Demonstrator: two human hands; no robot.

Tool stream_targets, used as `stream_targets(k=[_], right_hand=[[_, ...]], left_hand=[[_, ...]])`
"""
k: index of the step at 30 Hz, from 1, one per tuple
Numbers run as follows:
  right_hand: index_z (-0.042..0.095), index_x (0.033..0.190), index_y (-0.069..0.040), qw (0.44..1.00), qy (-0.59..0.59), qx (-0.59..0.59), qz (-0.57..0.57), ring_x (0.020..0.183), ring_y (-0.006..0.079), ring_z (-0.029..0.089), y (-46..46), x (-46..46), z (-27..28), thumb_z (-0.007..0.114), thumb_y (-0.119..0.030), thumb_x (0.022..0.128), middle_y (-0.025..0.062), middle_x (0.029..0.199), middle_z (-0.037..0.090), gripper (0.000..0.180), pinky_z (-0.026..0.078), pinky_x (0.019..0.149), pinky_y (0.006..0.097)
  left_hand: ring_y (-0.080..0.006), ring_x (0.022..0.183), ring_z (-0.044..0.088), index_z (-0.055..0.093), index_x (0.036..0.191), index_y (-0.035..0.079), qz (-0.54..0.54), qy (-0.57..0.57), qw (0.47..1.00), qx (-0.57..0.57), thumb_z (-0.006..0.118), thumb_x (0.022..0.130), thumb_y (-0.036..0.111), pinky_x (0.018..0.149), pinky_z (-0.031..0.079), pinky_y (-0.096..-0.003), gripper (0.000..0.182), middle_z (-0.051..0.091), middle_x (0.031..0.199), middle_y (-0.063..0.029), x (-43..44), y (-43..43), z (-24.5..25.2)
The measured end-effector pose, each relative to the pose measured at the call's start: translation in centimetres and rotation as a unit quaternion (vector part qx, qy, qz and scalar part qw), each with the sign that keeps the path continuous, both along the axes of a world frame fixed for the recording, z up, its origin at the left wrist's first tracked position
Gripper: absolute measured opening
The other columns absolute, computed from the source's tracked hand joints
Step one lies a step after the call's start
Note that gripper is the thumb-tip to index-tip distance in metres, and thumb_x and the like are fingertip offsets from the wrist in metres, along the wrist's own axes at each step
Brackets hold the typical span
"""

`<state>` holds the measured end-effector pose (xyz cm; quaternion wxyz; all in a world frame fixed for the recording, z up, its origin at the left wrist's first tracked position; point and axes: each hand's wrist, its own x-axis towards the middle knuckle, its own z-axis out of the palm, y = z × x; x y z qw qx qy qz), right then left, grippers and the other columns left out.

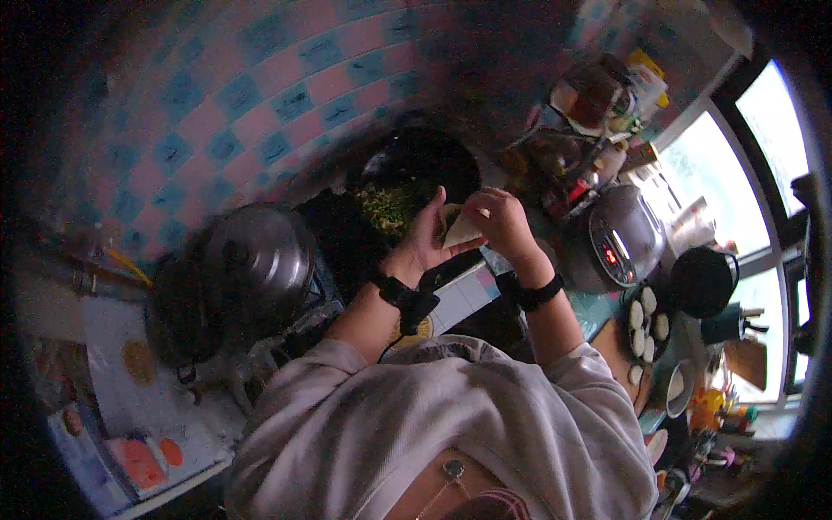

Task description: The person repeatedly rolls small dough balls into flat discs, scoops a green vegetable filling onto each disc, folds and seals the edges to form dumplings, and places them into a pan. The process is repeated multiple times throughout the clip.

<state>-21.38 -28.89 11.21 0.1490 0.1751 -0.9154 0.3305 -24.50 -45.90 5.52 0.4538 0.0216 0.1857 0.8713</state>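
Note:
Both hands are raised together in front of my chest, near a dark wok (442, 153). My left hand (424, 239) cradles a pale folded piece of dough (463, 230) from the left and below, its thumb pointing up. From the right, the bent fingers of my right hand (504, 221) pinch the upper edge of that dough. Inside the wok, just left of my hands, lies a chopped yellow and green filling (387, 211). Whether any filling is in the dough cannot be made out.
A steel lidded pot (263, 250) stands left of the wok. To the right are a rice cooker (627, 237) with a lit display, a dark plate of several pale dough rounds (649, 304), a wooden board (614, 348), a white bowl (679, 390) and a black pot (703, 281).

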Motion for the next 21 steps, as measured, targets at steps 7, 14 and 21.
stream_targets(k=[7,14,21], right_hand=[[0.071,0.098,-0.008,0.994,-0.041,-0.022,-0.103,0.089,0.0357,0.067,5.2,7.8,1.8,0.068,-0.011,0.076,0.0134,0.096,0.069,0.022,0.055,0.075,0.0412],[0.072,0.086,-0.004,0.978,-0.014,-0.048,-0.203,0.074,0.0301,0.066,12.2,17.3,1.5,0.068,-0.003,0.080,0.0121,0.082,0.064,0.008,0.053,0.066,0.0376],[0.071,0.085,-0.005,0.945,0.069,-0.035,-0.319,0.074,0.0321,0.065,21.0,29.6,0.0,0.068,-0.001,0.080,0.0114,0.081,0.065,0.007,0.053,0.065,0.0365]], left_hand=[[-0.0306,0.113,0.062,0.057,0.126,0.006,-0.140,0.055,0.988,-0.046,0.035,0.099,0.062,0.099,0.051,-0.0533,0.067,0.063,0.123,-0.0131,3.8,6.2,1.5],[-0.0322,0.110,0.064,0.057,0.125,0.004,-0.227,0.033,0.970,-0.081,0.029,0.100,0.062,0.096,0.052,-0.0541,0.069,0.065,0.121,-0.0153,10.2,14.9,2.5],[-0.0309,0.110,0.065,0.057,0.124,0.003,-0.321,0.052,0.940,-0.099,0.027,0.101,0.061,0.098,0.051,-0.0501,0.069,0.065,0.119,-0.0141,20.0,26.9,2.1]])
